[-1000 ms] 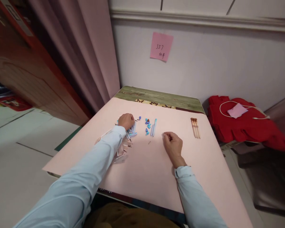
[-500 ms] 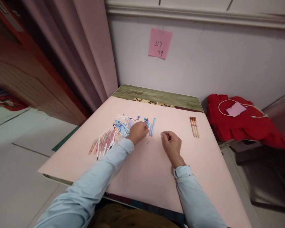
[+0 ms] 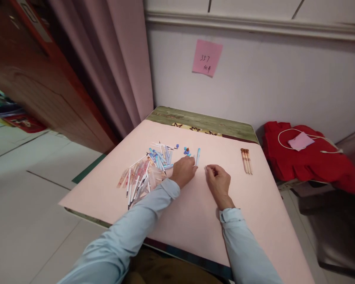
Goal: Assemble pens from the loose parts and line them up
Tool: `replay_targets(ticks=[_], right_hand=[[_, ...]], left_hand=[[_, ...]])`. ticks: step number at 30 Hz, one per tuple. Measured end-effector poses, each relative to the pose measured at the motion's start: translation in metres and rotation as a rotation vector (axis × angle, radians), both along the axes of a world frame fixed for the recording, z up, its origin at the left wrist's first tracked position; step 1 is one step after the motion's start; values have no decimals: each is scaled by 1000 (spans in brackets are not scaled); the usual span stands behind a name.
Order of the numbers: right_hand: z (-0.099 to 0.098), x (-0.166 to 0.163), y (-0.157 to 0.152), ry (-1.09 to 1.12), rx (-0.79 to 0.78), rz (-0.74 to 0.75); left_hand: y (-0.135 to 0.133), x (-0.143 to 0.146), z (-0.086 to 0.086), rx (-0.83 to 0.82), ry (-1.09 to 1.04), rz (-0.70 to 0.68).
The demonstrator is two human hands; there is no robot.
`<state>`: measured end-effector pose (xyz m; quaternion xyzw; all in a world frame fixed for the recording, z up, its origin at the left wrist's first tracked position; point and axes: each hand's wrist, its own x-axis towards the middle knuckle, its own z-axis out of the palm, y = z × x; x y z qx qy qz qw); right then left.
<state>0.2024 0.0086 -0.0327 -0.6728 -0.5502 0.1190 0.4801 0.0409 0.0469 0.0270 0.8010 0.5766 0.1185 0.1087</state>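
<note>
My left hand [image 3: 184, 170] rests closed on the pink table cover [image 3: 192, 213], its fingertips at the near end of a light blue pen barrel [image 3: 197, 156]. What it grips is hidden. My right hand [image 3: 217, 182] lies a little to the right, fingers curled in a pinch with something tiny I cannot make out. A small cluster of blue caps [image 3: 186, 151] sits just beyond the left hand. A spread pile of pen parts [image 3: 144, 171], blue and pink with thin refills, lies to the left.
Three tan wooden sticks [image 3: 246, 160] lie together at the table's far right. A pink sticky note [image 3: 207, 57] hangs on the wall. A red cloth [image 3: 307, 157] with a white cable sits right of the table. A curtain and wooden door stand at the left.
My left hand has moved from the pile of pen parts rightward to the blue barrel near the caps. My right hand has stayed put, still pinched.
</note>
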Motion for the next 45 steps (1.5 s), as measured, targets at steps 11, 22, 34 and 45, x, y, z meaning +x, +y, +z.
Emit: replay_targets(ticks=[11,22,34,45], right_hand=[[0,1,-3,16,-29,19],[0,0,-5,37,-25,18],[0,1,-3,28,-22,17],[0,0,-3,22,-25,9]], left_hand=[[41,-149,19,-3,103,167],[35,-119,-2,-30,-47,-89],[55,-139,15,91,-96,-13],[56,-132,-14,71,-97,-364]])
